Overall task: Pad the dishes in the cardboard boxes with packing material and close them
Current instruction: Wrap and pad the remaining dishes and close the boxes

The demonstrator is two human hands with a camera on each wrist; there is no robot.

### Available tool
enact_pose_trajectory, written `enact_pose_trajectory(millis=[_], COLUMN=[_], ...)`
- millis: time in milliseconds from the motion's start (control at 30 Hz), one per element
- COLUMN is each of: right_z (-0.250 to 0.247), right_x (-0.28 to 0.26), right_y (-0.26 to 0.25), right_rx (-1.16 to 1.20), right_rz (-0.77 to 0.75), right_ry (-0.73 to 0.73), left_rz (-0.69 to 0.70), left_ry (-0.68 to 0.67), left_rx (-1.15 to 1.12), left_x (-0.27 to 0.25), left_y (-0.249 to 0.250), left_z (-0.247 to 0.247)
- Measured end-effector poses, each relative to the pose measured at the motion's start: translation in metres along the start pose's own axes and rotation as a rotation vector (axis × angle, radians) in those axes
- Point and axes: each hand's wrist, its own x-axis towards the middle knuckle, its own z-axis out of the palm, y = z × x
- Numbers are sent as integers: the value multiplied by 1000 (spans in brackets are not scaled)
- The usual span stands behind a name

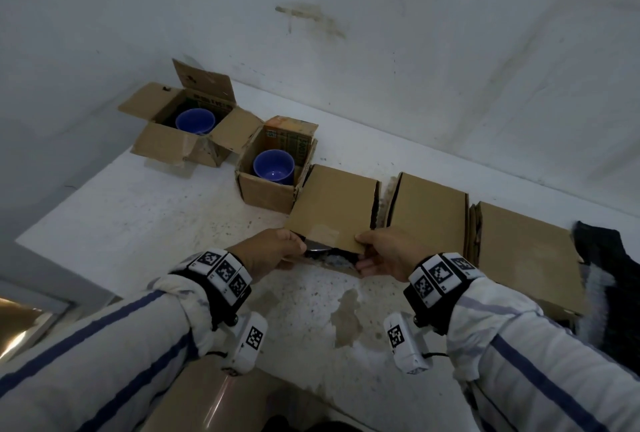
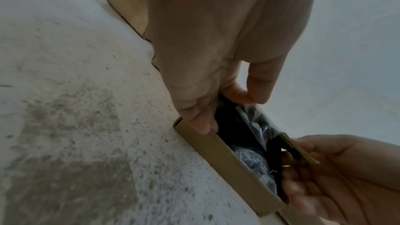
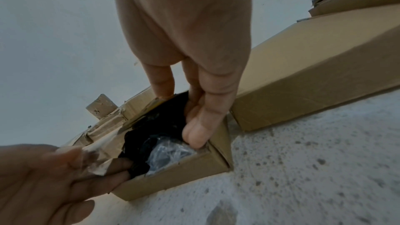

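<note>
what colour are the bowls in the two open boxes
Blue bowls, clearest in the head view.

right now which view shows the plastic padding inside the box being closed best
The right wrist view: the clear plastic padding lies open to it inside the box, over dark contents. The left wrist view shows a narrower strip. The head view shows only a sliver under the flap.
</note>
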Motion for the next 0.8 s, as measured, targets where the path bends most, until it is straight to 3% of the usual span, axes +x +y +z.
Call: enact_pose_trajectory(millis=[133, 267, 433, 800], right_z=[3, 0, 1, -2], right_x=[0, 0, 3, 5], right_y=[2, 3, 5, 12], right_rx=[-7, 3, 30, -88], right_rz=[10, 2, -4, -49], right_ry=[-8, -1, 21, 128], left_rz=[10, 21, 127, 29], left_ry=[71, 113, 212, 103], left_rx=[101, 52, 86, 7], left_x=[-1, -4, -8, -9], left_y=[-1, -8, -18, -26], left_z=[1, 6, 16, 23])
